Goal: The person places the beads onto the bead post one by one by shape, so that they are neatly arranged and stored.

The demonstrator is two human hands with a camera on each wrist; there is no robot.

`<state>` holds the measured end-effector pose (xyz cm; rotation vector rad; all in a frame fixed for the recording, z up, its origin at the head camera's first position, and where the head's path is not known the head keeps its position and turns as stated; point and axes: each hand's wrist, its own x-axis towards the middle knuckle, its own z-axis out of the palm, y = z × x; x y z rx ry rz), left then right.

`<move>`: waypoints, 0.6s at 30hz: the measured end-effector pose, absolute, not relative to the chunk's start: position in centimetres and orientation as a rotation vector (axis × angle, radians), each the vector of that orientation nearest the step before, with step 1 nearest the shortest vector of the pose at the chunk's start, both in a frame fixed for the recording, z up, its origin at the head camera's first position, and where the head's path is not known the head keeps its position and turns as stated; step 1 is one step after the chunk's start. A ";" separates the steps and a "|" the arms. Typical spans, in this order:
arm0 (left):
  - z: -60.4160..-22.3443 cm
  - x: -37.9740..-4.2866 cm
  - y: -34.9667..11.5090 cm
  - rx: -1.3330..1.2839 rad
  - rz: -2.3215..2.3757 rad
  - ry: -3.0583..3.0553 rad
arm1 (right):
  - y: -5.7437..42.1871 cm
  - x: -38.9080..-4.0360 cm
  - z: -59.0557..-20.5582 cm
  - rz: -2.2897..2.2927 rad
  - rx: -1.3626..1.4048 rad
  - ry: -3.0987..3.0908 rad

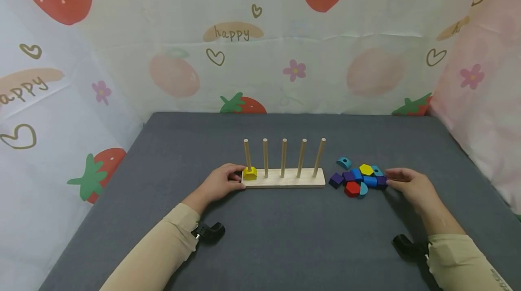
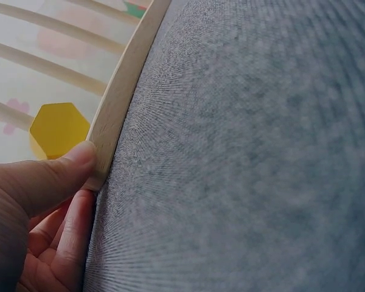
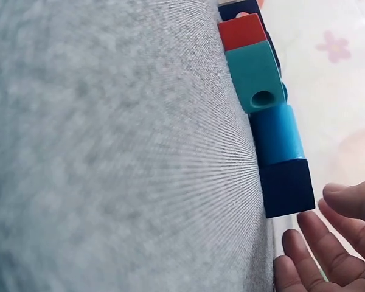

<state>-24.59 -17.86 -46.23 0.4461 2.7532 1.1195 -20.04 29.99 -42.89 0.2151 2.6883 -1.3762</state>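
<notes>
From the head camera I see a wooden peg board [image 1: 283, 178] lying crosswise on the grey table [image 1: 285, 245], its long axis running left to right, five upright pegs in a row and one yellow block [image 1: 250, 173] seated on the leftmost peg. My left hand [image 1: 221, 182] sits at the board's left end, fingers curled against it, while my right hand [image 1: 409, 184] rests on the table just right of a pile of loose blocks [image 1: 359, 178], its fingers relaxed and reaching toward the pile's near edge; a single teal arch block [image 1: 344, 162] lies a little apart behind the pile. The pile lies between the board and the right hand, so the right hand is clearly the nearer one to the blocks and the left the nearer to the pegs. In the left wrist view, the thumb [image 2: 61, 176] presses on the board's edge [image 2: 118, 103] with the fingers curled beneath, so that hand holds the board's end; the yellow block [image 2: 59, 129] shows just beyond. In the right wrist view, the fingers [image 3: 328, 255] are spread and loose, holding nothing, their tips just beside a dark blue cube [image 3: 287, 186], whether touching I cannot tell; past it in a line lie a blue cylinder [image 3: 277, 134], a teal block with a hole [image 3: 254, 74] and a red block [image 3: 242, 30].
</notes>
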 end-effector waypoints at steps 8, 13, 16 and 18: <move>-46.5 -24.7 -17.9 0.437 1.123 2.754 | 29.9 -20.2 -43.0 -1.375 0.198 2.652; -46.5 -24.7 -17.9 0.427 1.123 2.754 | 29.6 -20.3 -42.8 -1.369 0.174 2.667; -46.5 -24.7 -17.8 0.419 1.119 2.757 | 29.4 -20.4 -42.6 -1.360 0.176 2.669; -46.6 -24.7 -17.8 0.414 1.115 2.759 | 29.2 -20.5 -42.5 -1.353 0.172 2.673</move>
